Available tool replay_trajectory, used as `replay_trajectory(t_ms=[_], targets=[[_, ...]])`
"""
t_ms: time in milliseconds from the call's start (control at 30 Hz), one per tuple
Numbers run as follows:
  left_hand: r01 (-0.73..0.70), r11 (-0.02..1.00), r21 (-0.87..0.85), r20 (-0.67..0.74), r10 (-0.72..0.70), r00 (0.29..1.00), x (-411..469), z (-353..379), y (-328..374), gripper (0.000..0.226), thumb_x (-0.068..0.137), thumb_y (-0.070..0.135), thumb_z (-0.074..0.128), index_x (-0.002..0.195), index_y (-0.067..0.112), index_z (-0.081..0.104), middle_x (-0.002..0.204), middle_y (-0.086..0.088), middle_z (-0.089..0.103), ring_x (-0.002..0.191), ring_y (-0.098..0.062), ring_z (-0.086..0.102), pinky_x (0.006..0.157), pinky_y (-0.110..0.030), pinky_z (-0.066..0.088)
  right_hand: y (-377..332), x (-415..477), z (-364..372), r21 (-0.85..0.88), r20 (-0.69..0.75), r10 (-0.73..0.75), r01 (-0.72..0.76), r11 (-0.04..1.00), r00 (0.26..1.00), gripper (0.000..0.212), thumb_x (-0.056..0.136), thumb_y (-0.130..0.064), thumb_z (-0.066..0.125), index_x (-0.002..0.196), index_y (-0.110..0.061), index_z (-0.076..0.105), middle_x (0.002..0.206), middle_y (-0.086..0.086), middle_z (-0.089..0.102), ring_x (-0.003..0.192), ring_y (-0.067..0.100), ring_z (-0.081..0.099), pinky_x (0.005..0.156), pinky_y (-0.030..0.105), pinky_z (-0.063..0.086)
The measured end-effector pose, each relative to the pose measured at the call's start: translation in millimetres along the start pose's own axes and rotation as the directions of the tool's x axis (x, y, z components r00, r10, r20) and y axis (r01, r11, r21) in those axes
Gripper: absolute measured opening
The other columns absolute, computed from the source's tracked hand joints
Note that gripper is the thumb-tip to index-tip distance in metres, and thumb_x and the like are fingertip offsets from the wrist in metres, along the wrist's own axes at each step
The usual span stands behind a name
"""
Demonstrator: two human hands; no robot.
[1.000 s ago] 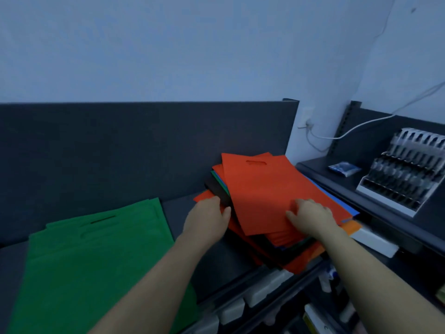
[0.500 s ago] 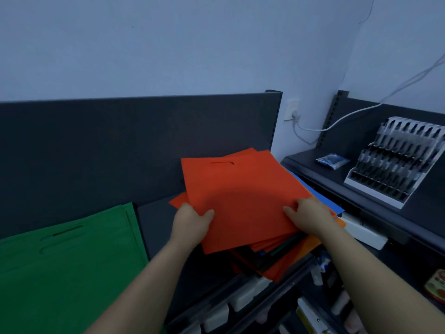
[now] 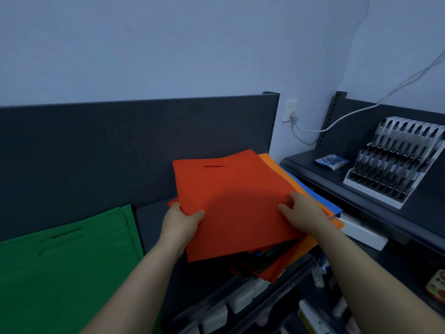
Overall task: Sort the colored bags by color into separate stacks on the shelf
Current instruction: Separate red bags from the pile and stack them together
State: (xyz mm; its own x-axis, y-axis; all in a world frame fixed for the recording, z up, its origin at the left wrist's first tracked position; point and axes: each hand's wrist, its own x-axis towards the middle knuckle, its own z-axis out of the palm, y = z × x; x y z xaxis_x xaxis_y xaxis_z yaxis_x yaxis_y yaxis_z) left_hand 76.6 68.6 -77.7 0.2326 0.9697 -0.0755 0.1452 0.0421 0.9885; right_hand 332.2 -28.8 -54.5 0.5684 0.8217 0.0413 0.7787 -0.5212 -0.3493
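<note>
Pale bluish wall (image 3: 168, 44) rises behind a dark grey back panel (image 3: 120, 145), and below it runs the dark shelf (image 3: 154, 218) I am working at. From my head camera, the green bags (image 3: 60, 273) lie flat in a stack at the left end of the shelf, handle slots toward the panel. Well apart from them, at the right end, sits the mixed pile (image 3: 265, 261), with an orange bag (image 3: 272, 162) and a blue bag (image 3: 313, 191) showing at its right side. On top of that pile is the red bag (image 3: 236, 189), its handle slot at the far edge. My left hand (image 3: 179, 224) grips the red bag's left edge, thumb on top and fingers under it. My right hand (image 3: 303, 213) pinches its right side with curled fingers and the thumb lying on the cloth. Farther right, on a neighbouring shelf, stand a tiered display rack (image 3: 395, 160) and a small blue packet (image 3: 332, 161); a white cable (image 3: 349, 114) runs from a wall socket (image 3: 290, 112)
</note>
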Motion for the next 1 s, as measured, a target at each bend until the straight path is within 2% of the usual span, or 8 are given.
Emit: replay_trajectory(t_ms=[100, 200, 300, 500, 600, 667, 833, 1000], targets=[[-0.007, 1.000, 0.024, -0.012, 0.007, 1.000, -1.7, 3.4, -3.6, 0.032, 0.087, 0.017, 0.067, 0.110, 0.020, 0.046, 0.102, -0.001, 0.060, 0.088, -0.018, 0.060, 0.075, -0.030, 0.050, -6.8, -3.3, 4.3, 0.185, -0.043, -0.092, 0.098, 0.978, 0.995, 0.043, 0.097, -0.031, 0.051, 0.136, -0.014, 0.047, 0.123, 0.007, 0.058, 0.111, 0.024, 0.055, 0.091, 0.034, 0.046], [0.008, 0.999, 0.039, -0.023, -0.007, 1.000, -1.4, 0.0, -5.9, 0.031, 0.087, 0.014, 0.066, 0.112, 0.019, 0.048, 0.103, -0.001, 0.060, 0.089, -0.019, 0.060, 0.071, -0.029, 0.050, 0.3, 1.8, 0.3, 0.058, -0.108, -0.017, 0.024, 0.998, 0.994, 0.037, 0.095, -0.034, 0.051, 0.122, -0.009, 0.055, 0.110, 0.008, 0.061, 0.100, 0.026, 0.058, 0.086, 0.038, 0.049], [0.016, 1.000, 0.023, -0.011, -0.016, 1.000, -3.2, -1.6, -6.1, 0.031, 0.088, 0.015, 0.065, 0.113, 0.020, 0.048, 0.101, 0.001, 0.060, 0.087, -0.016, 0.059, 0.063, -0.027, 0.048, 7.1, 3.7, 0.4, -0.126, -0.027, 0.067, -0.070, 0.990, 0.997, 0.040, 0.094, -0.044, 0.046, 0.113, -0.010, 0.054, 0.104, 0.007, 0.061, 0.094, 0.026, 0.058, 0.088, 0.044, 0.049], [0.026, 1.000, 0.009, -0.015, -0.026, 1.000, -7.1, 5.2, -7.9, 0.030, 0.088, 0.017, 0.064, 0.111, 0.020, 0.045, 0.103, -0.001, 0.060, 0.089, -0.017, 0.060, 0.068, -0.029, 0.050, -3.1, 0.5, -6.7, 0.194, 0.024, -0.047, 0.042, 0.980, 0.999, 0.044, 0.101, -0.029, 0.039, 0.143, -0.013, 0.038, 0.135, 0.009, 0.052, 0.114, 0.027, 0.054, 0.092, 0.037, 0.045], [0.033, 0.999, 0.024, -0.046, -0.032, 0.998, -8.5, 3.7, -8.4, 0.031, 0.088, 0.015, 0.065, 0.111, 0.018, 0.046, 0.103, -0.002, 0.060, 0.091, -0.020, 0.060, 0.076, -0.033, 0.052, -1.0, 2.2, -6.4, 0.047, 0.002, -0.010, 0.010, 0.999, 1.000, 0.045, 0.100, -0.035, 0.041, 0.136, -0.009, 0.042, 0.130, 0.011, 0.054, 0.113, 0.029, 0.054, 0.093, 0.040, 0.045], [0.039, 0.999, 0.024, -0.057, -0.038, 0.998, -9.0, 0.5, -8.2, 0.029, 0.088, 0.014, 0.065, 0.110, 0.018, 0.046, 0.100, 0.000, 0.060, 0.088, -0.019, 0.061, 0.073, -0.032, 0.051, -2.9, 0.9, -2.7, -0.005, 0.007, -0.007, 0.007, 1.000, 1.000, 0.044, 0.099, -0.037, 0.041, 0.129, -0.006, 0.046, 0.125, 0.013, 0.057, 0.110, 0.031, 0.055, 0.094, 0.044, 0.045], [0.037, 0.999, 0.037, -0.025, -0.036, 0.999, -11.9, -0.8, -7.2, 0.030, 0.089, 0.016, 0.063, 0.112, 0.019, 0.046, 0.101, 0.002, 0.060, 0.090, -0.017, 0.060, 0.073, -0.031, 0.051, -20.6, -5.0, 0.9, 0.073, 0.025, -0.047, 0.045, 0.996, 0.999, 0.051, 0.097, -0.042, 0.045, 0.136, -0.008, 0.043, 0.128, 0.009, 0.056, 0.116, 0.029, 0.053, 0.102, 0.046, 0.040], [0.027, 0.999, 0.034, -0.015, -0.026, 1.000, -16.4, -8.9, -6.0, 0.034, 0.089, 0.014, 0.063, 0.117, 0.021, 0.044, 0.106, 0.001, 0.059, 0.094, -0.018, 0.060, 0.079, -0.033, 0.050, -28.9, -10.1, 5.1, 0.132, 0.033, -0.045, 0.040, 0.990, 0.998, 0.047, 0.093, -0.043, 0.055, 0.122, -0.006, 0.053, 0.118, 0.011, 0.060, 0.105, 0.027, 0.058, 0.092, 0.042, 0.048]])
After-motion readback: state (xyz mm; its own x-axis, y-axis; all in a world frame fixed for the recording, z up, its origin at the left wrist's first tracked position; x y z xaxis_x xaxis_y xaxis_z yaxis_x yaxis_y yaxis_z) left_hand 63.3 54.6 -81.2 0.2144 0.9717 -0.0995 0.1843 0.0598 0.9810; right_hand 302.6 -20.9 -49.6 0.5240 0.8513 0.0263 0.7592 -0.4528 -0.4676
